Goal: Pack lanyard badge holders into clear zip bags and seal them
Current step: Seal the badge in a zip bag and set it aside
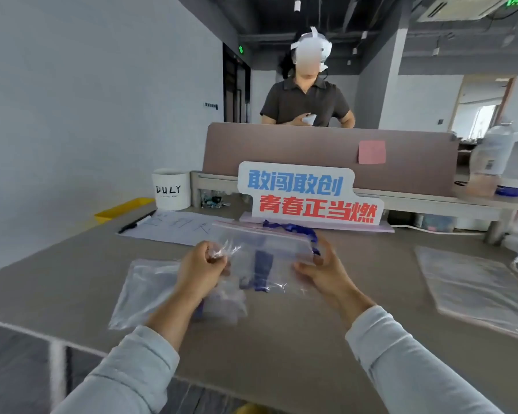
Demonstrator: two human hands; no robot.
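I hold a clear zip bag (269,249) above the table, its pink zip strip along the top edge. My left hand (199,268) pinches the bag's left side with curled fingers. My right hand (323,270) grips its right side. A blue lanyard with a badge holder (263,270) shows through the plastic, and a stretch of blue lanyard (293,228) sticks out over the zip edge. Under my left wrist lies another clear bag (144,291) flat on the table, with some contents at its right end.
A stack of clear bags (476,288) lies at the right. Behind stand a sign with blue and red characters (308,195), a white cup (171,189), a yellow tray (123,209), a sheet of paper with a pen (168,227), and a person behind a brown partition (326,150).
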